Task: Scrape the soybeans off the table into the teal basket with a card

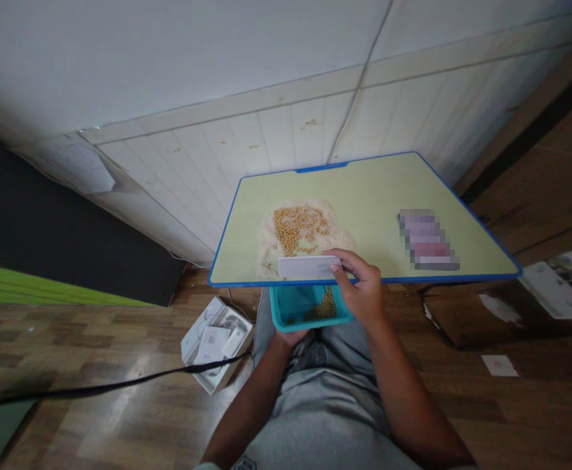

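Note:
My right hand (362,284) is closed on one end of a white flat card (308,266), which stands on its long edge near the front rim of the low table (368,196). Just beyond the card lies a patch of round yellow beans, like soybeans (288,230), with pale rice-like grains (332,212) scattered around them. Below the table's front edge is a teal plastic tray (286,303) with more beans heaped toward its right side. From underneath, my left hand (293,337) holds this tray; its fingers are mostly hidden.
On the table's right lies a blurred-out phone-like thing (428,240). An open white box (217,346) with papers and a cable stands on the floor at left, a black strap (119,386) beside it. A brown carton (491,316) sits at right. A panelled wall (217,153) rises behind.

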`<state>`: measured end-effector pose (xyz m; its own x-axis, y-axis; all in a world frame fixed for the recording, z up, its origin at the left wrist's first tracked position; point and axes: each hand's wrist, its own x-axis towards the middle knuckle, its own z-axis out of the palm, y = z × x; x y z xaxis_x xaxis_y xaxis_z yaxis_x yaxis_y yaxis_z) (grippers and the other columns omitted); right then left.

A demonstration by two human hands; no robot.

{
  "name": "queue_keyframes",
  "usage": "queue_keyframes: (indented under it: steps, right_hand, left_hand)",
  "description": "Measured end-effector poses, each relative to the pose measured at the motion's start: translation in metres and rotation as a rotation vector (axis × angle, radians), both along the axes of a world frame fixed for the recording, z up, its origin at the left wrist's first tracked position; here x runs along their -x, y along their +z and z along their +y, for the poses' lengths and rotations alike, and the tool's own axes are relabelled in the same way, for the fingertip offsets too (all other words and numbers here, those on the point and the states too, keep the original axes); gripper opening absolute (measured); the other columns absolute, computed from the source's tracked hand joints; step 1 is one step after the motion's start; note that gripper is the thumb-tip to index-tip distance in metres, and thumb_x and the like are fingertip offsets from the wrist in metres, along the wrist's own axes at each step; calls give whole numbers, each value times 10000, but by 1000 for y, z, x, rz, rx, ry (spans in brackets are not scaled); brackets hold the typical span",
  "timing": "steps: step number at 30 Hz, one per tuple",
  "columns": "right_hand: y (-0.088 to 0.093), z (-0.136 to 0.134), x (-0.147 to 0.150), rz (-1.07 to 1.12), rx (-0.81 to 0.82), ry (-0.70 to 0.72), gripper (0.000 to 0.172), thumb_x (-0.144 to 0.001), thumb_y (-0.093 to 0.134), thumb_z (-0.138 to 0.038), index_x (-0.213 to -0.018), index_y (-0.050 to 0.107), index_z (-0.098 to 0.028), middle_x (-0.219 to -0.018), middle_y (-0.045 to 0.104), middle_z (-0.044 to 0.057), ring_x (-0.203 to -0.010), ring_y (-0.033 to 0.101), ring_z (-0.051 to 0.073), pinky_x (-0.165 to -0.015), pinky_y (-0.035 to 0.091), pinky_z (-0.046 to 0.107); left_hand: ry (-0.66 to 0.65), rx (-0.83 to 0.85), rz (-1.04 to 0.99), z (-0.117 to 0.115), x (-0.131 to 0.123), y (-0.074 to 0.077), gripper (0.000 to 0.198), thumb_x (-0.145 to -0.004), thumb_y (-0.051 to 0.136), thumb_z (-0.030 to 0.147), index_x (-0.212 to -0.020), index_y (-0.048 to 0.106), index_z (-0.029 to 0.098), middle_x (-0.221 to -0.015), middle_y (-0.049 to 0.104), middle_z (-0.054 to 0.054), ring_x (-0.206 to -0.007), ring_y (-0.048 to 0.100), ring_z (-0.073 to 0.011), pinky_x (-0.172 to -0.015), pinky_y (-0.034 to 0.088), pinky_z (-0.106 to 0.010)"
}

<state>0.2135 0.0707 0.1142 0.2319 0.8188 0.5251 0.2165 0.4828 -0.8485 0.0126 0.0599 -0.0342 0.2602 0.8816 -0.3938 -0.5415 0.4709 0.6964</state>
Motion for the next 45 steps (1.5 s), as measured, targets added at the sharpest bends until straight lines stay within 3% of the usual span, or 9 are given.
queue_keyframes:
  steps: [3, 10, 15, 21, 27, 33, 37, 45]
  right_hand:
    - [-1, 0, -1, 27, -8, -44, 327, -1174, 836, -578, -1231, 1006, -304, -1137, 1017, 85, -993, 993, 309, -913, 803, 389]
    - [0, 3, -3, 201, 2, -308, 446, -1091, 903, -651, -1313, 922, -264, -1189, 1005, 137, -1036, 992, 331, -801, 792, 367]
    - [2, 2, -3, 156, 45, -228, 407, -1066, 918, -605, -1289, 924, -265, -1139, 1010, 126, -995, 1001, 325, -776, 798, 356]
    - [10, -4, -4, 117, 92, -119, 347, -1038, 913, -525, -1274, 945, -272, -1075, 1013, 89, -943, 1004, 313, -770, 799, 349]
    - [17, -7, -6, 89, 142, -71, 288, -992, 922, -467, -1209, 960, -282, -998, 1009, 61, -843, 983, 298, -732, 772, 339]
    - [16, -6, -5, 112, 189, -62, 264, -956, 945, -475, -1124, 959, -271, -985, 1008, 76, -854, 989, 309, -695, 746, 330]
    - [15, -5, -7, 137, 230, -109, 283, -920, 954, -486, -1093, 922, -264, -961, 1000, 88, -822, 978, 313, -673, 731, 334]
    - [13, 0, -22, 166, 197, -374, 292, -856, 950, -494, -973, 782, -287, -877, 965, 67, -750, 944, 296, -625, 701, 326]
  left_hand:
    - [21, 12, -11, 0, -1, -3, 975, -999, 694, 967, -1745, 788, 345, -1932, 747, -62, -1887, 590, -467, -1599, 487, -693]
    - [60, 62, -73, -5, 5, -17, 868, -915, 829, 959, -1577, 885, 401, -1829, 828, -73, -1876, 590, -487, -1578, 500, -739]
    - [46, 31, -69, -4, 1, -2, 910, -925, 837, 949, -1645, 869, 393, -1917, 762, -45, -1895, 567, -496, -1593, 494, -705]
    - [-9, -1, -70, -2, -3, 19, 834, -1094, 614, 900, -1701, 838, 373, -1988, 685, 0, -1893, 599, -439, -1611, 471, -676]
    - [-3, -4, -38, -1, -3, 14, 847, -1058, 658, 906, -1658, 843, 338, -1927, 751, -14, -1882, 618, -435, -1599, 509, -625]
    - [42, 16, -16, -2, 2, -1, 907, -981, 725, 945, -1627, 842, 319, -1845, 821, -76, -1866, 629, -476, -1543, 579, -689]
    - [28, 33, -22, -4, 4, -5, 960, -981, 730, 970, -1693, 798, 329, -1928, 752, -66, -1887, 603, -469, -1504, 628, -678]
    - [37, 11, -84, -8, 4, 9, 1072, -932, 774, 1024, -1799, 747, 394, -1850, 805, -94, -1891, 591, -493, -1501, 616, -743]
